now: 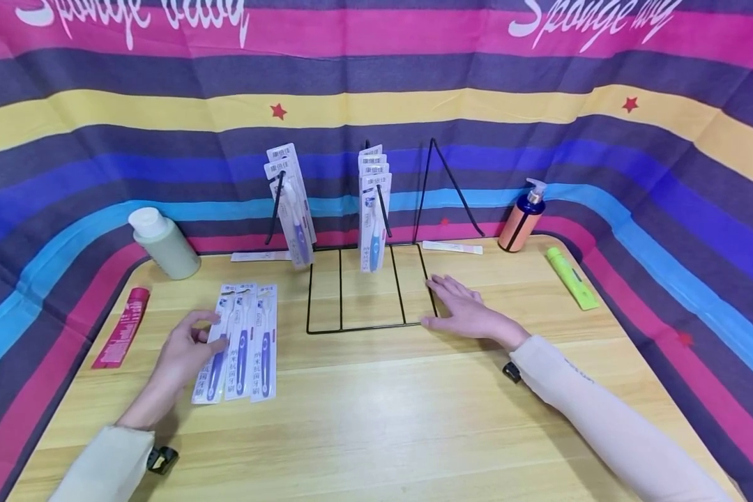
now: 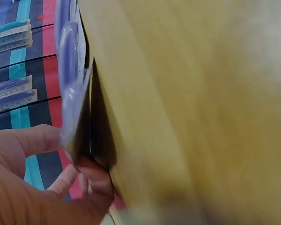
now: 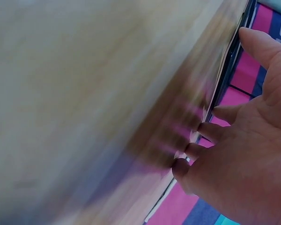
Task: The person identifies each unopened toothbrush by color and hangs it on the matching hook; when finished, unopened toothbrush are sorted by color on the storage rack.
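Three packaged purple toothbrushes lie in a row on the table at the left in the head view. My left hand (image 1: 185, 355) pinches the leftmost toothbrush pack (image 1: 211, 376) between thumb and fingers. In the left wrist view this toothbrush pack (image 2: 77, 110) is tilted, its near edge raised off the wood. The other two packs, a middle one (image 1: 241, 352) and a right one (image 1: 265, 348), lie flat beside it. My right hand (image 1: 470, 310) rests with extended fingers at the right side of the black wire rack (image 1: 370, 328). In the right wrist view its fingertips (image 3: 220, 111) are at the rack's edge.
Toothbrush packs hang on the rack's left hook (image 1: 298, 230) and middle hook (image 1: 374, 237); the right hook (image 1: 454, 181) is bare. A green bottle (image 1: 166, 244) and pink tube (image 1: 125, 328) stand left, a pump bottle (image 1: 522, 223) and lime tube (image 1: 571, 279) right.
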Demonstrator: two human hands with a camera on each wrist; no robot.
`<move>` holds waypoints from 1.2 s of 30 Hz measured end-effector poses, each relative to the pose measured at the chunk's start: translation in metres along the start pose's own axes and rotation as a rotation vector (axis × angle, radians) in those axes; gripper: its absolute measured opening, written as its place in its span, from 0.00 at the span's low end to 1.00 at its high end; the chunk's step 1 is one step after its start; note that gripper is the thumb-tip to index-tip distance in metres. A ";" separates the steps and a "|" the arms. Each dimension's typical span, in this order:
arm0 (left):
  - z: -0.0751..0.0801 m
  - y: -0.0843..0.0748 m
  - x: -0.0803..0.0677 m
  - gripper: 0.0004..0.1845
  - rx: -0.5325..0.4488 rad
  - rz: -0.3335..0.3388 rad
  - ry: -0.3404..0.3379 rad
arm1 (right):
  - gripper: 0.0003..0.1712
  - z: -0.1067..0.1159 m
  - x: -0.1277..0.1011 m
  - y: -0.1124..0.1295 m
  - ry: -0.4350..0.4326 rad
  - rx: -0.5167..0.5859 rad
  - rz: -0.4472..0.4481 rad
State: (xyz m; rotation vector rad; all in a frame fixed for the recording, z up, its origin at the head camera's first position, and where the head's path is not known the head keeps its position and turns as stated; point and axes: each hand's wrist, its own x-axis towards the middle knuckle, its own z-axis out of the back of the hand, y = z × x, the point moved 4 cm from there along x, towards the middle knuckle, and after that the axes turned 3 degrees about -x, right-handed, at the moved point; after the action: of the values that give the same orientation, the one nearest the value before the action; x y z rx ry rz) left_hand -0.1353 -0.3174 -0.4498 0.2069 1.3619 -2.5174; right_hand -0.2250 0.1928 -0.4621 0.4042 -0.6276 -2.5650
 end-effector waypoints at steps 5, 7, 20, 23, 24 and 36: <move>0.001 0.002 -0.003 0.26 -0.069 -0.005 -0.002 | 0.58 0.000 -0.001 -0.002 0.004 0.004 -0.005; 0.003 0.003 -0.004 0.26 -0.099 0.004 -0.019 | 0.58 0.000 -0.001 -0.001 0.001 0.006 -0.001; 0.019 -0.012 -0.015 0.19 -0.355 -0.042 -0.317 | 0.58 0.000 -0.001 0.001 -0.015 0.006 0.014; 0.019 -0.029 -0.025 0.18 -0.503 -0.178 -0.387 | 0.58 0.000 -0.001 0.001 -0.025 0.010 0.026; 0.017 -0.036 -0.029 0.17 -0.550 -0.239 -0.399 | 0.59 0.000 -0.001 0.001 -0.028 0.011 0.029; -0.011 -0.097 -0.073 0.16 -0.768 -0.826 -0.208 | 0.58 0.000 -0.001 0.003 -0.013 0.005 0.007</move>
State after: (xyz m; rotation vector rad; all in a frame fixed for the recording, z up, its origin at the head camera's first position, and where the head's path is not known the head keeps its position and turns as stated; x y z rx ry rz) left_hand -0.0951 -0.2458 -0.3603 -0.9027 2.5322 -2.1622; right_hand -0.2236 0.1911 -0.4607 0.3868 -0.6392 -2.5618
